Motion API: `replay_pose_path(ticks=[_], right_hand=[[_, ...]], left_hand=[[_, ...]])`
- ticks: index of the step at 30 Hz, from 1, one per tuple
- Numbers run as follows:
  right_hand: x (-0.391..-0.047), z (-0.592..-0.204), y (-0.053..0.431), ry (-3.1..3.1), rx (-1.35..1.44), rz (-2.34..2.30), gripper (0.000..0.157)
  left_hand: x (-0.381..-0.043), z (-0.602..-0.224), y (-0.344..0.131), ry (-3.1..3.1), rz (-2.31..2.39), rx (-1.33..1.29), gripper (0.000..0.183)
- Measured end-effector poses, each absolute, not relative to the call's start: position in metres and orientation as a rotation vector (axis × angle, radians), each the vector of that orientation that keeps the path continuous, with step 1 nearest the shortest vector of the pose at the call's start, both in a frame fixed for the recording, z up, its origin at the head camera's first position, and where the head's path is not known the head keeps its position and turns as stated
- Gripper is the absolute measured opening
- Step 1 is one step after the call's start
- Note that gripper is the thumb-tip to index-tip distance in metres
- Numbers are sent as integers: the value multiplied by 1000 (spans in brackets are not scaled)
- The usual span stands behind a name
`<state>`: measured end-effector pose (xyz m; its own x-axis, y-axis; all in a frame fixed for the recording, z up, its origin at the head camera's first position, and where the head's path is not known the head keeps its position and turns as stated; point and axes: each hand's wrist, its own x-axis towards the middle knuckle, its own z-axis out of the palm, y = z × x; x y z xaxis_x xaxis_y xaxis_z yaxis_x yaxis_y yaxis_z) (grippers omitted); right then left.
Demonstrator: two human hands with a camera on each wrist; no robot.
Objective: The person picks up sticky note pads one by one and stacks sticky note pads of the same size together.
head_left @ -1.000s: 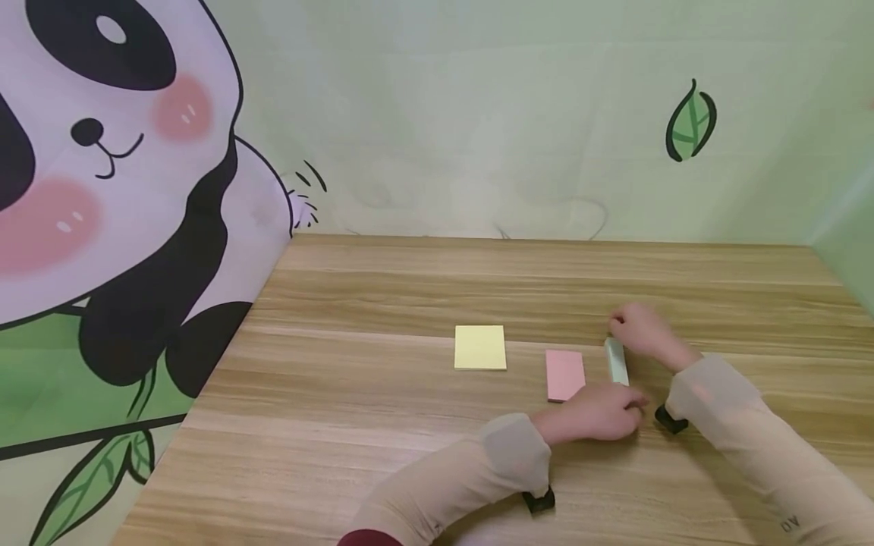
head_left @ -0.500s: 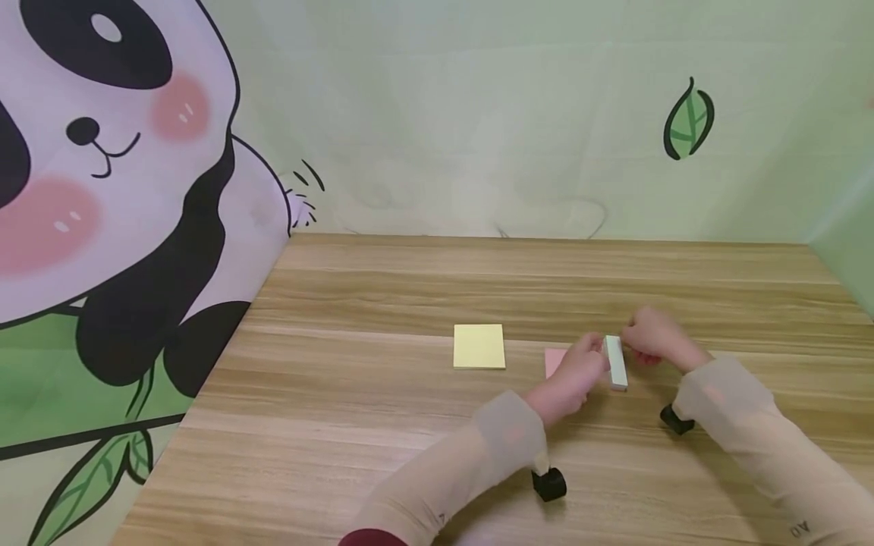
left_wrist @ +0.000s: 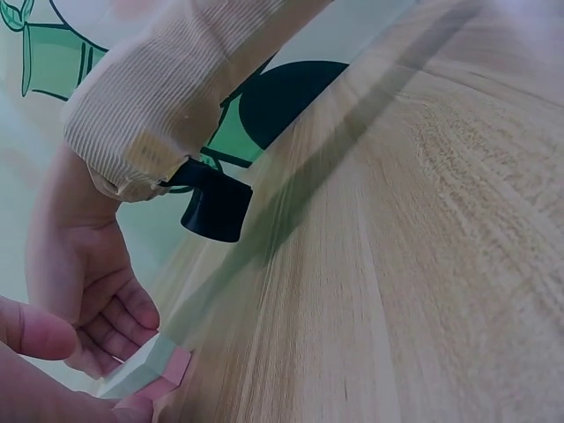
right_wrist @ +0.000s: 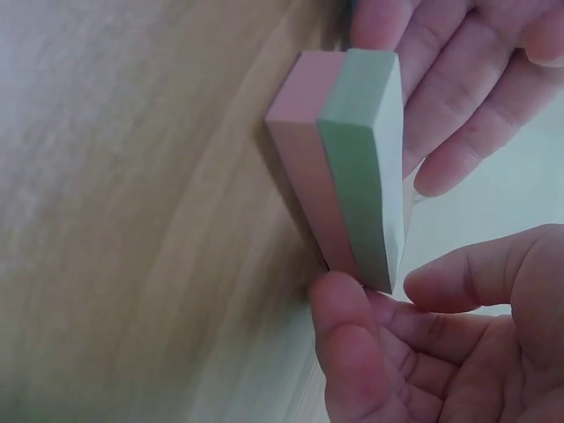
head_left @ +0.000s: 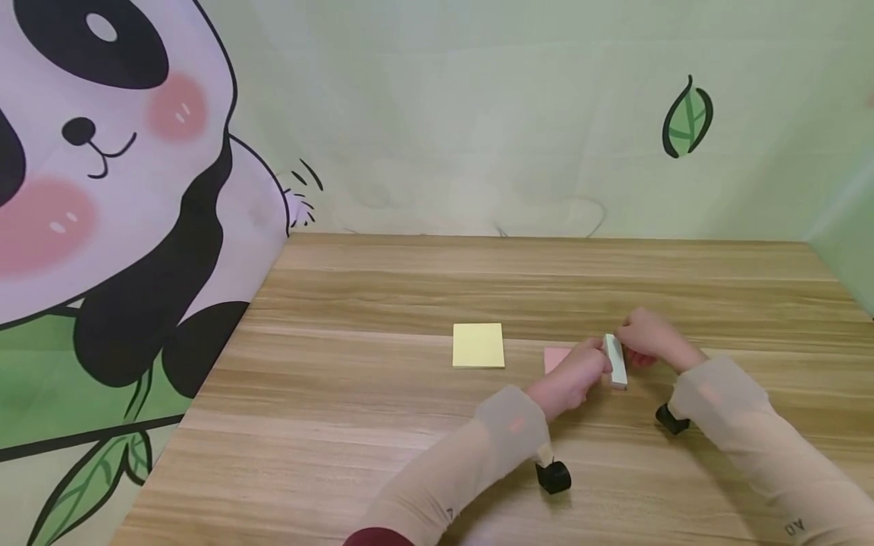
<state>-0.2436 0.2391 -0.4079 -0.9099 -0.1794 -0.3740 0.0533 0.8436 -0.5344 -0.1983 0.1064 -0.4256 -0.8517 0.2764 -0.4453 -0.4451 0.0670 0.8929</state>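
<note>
A narrow pad of sticky notes, pale green over pink, forms a small stack (head_left: 616, 362) on the table in the head view. My left hand (head_left: 573, 375) has its fingertips right at the stack's left side. My right hand (head_left: 650, 337), fingers bent, is at its upper right edge. In the right wrist view the green pad (right_wrist: 374, 150) lies flush against the pink pad (right_wrist: 313, 150), and fingertips (right_wrist: 342, 300) meet one end. The left wrist view shows the same green pad (left_wrist: 139, 368) between fingers of both hands. Neither hand clearly wraps round the stack.
A square yellow sticky-note pad (head_left: 478, 346) lies left of the hands. Another pink pad (head_left: 556, 358) shows partly behind my left hand. A panda-print cloth (head_left: 136, 189) hangs behind the wooden table (head_left: 382, 303). Black wrist cameras (head_left: 554, 477) hang below the sleeves.
My left hand has moved up and left from below the stack to its left side, covering much of the separate pink pad. My right hand has shifted slightly right and down.
</note>
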Motion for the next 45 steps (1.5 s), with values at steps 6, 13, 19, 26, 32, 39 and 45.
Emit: replay_pose_path(ticks=[6, 13, 19, 26, 32, 39, 45], right_hand=[[-243, -406, 238, 2587, -89, -796, 25], [-239, -407, 240, 2593, -108, -812, 27], [-230, -410, 243, 2529, -87, -874, 28], [-221, -412, 239, 2462, 3, -947, 25], [-218, -409, 237, 2497, -16, -962, 26], [-216, -408, 235, 2518, -18, -971, 28], [-216, -408, 235, 2524, -24, -961, 29]], left_hand=[[-200, -426, 106, 1839, 1831, -161, 57], [-195, -424, 103, 1850, 1825, -142, 55], [-186, -421, 96, 1664, 1936, -80, 57], [-179, -421, 93, 1557, 1961, -124, 63], [-178, -422, 94, 1558, 1959, -126, 59], [-177, -422, 94, 1572, 1951, -95, 52], [-176, -422, 95, 1582, 1952, -97, 53]])
